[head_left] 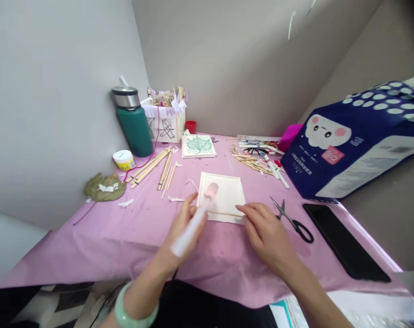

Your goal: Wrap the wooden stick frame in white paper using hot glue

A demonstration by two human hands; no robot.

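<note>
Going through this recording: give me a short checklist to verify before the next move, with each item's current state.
1. Left hand holds white tube with pink tip: ok.
2. Pink tip touching the square cream card: cannot tell.
3. Right hand fingers rest on thin wooden stick along the card's near edge: ok.
4. Stick fixed to card: cannot tell.
5. Black-handled steel scissors lie on pink cloth, in neither hand: ok.

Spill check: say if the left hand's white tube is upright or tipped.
Tipped: the white tube slants across the left hand, pink end over the card.
</note>
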